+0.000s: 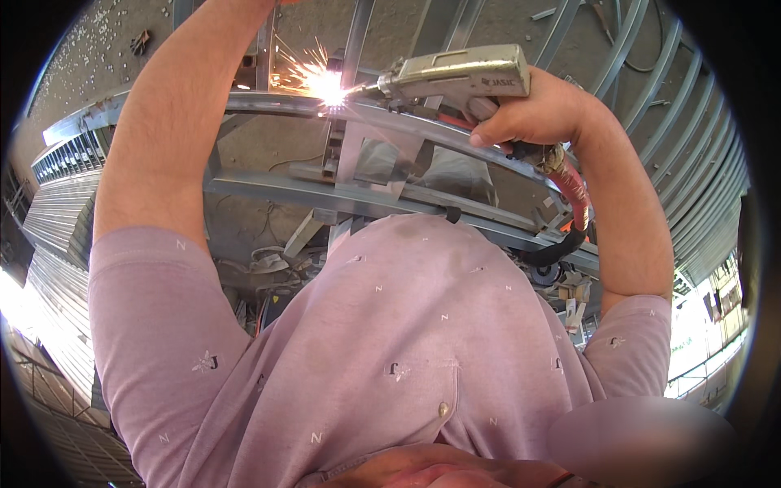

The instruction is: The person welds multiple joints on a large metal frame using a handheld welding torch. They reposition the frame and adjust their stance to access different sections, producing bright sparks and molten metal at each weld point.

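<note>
My right hand (541,110) is wrapped round the grip of a pistol-shaped welding gun (455,73) with a pale metallic body. The gun's nozzle points left, to a steel bar (407,124) of a metal frame. At its tip a bright white glare (332,88) throws orange sparks up and left, and hides the spot being worked. A red and black hose (573,191) hangs from the bottom of the grip. My left forearm (175,106) reaches up past the left side of the sparks; the hand itself lies beyond the top edge of the picture.
A second steel bar (325,193) crosses close in front of my body. Rows of long metal tubes (691,122) curve along the right side, and corrugated metal sheets (65,203) stand at the left. Scraps and a disc-shaped tool part (547,272) lie below the frame.
</note>
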Demonstrator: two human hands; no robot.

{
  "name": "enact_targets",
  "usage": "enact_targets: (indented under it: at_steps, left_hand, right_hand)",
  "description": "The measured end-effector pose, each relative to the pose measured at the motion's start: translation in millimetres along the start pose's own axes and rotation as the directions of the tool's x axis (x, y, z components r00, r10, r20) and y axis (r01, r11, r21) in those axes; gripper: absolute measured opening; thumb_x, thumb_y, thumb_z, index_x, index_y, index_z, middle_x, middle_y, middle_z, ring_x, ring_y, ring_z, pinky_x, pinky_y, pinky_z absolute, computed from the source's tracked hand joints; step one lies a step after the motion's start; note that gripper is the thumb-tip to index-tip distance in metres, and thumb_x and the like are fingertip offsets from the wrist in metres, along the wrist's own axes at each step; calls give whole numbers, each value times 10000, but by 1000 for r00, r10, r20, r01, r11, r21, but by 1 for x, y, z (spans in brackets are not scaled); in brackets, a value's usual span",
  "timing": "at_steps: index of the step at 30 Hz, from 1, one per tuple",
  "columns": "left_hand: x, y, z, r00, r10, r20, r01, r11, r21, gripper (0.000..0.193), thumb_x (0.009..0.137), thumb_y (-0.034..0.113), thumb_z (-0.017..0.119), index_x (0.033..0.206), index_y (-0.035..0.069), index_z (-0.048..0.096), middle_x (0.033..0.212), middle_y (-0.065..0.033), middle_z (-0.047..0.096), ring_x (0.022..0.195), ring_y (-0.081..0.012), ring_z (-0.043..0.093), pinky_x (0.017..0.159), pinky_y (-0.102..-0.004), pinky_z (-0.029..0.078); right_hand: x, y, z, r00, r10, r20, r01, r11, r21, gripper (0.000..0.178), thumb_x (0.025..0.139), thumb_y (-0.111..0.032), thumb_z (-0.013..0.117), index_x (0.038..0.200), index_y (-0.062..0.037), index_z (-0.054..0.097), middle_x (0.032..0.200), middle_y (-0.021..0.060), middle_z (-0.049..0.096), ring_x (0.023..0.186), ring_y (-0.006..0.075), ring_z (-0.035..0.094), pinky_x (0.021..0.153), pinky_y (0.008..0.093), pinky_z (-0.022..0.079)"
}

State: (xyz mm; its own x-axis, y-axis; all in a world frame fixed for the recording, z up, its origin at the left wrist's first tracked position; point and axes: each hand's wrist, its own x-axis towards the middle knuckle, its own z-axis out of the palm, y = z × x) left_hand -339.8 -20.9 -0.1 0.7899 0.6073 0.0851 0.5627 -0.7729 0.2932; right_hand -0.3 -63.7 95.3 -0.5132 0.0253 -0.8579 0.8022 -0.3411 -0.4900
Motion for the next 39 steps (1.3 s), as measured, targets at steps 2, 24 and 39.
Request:
enact_targets:
  at_steps: [2, 24, 39]
  left_hand:
    - [1, 0, 0, 1000, 2, 0, -2, 1000, 0, 737, 870, 295, 781, 1559, 216, 533, 1640, -67, 503, 1544, -349, 435, 1264, -491, 396]
    - [3, -1, 3, 1000, 0, 8, 0, 1000, -3, 741, 875, 312, 784, 1563, 211, 529, 1644, -70, 497, 1547, -353, 428, 1268, -489, 393]
    - [3, 0, 2, 1000, 3, 9, -3, 1000, -2, 744, 878, 324, 786, 1565, 207, 526, 1647, -72, 493, 1550, -356, 424, 1271, -487, 391]
  right_hand:
    - [-1, 0, 0, 1000, -16, -11, 16, 1000, -9, 537, 734, -107, 905, 1240, -25, 743, 997, 57, 739, 855, 171, 670, 775, 346, 573]
    - [-5, 4, -3, 1000, 4, 10, -4, 1000, -9, 494, 753, -83, 880, 1222, -19, 736, 957, 59, 726, 804, 171, 666, 734, 345, 561]
    - [-12, 11, -3, 998, 22, -54, -24, 999, -26, 363, 747, -147, 863, 1078, -27, 772, 837, 56, 741, 755, 171, 662, 757, 352, 545]
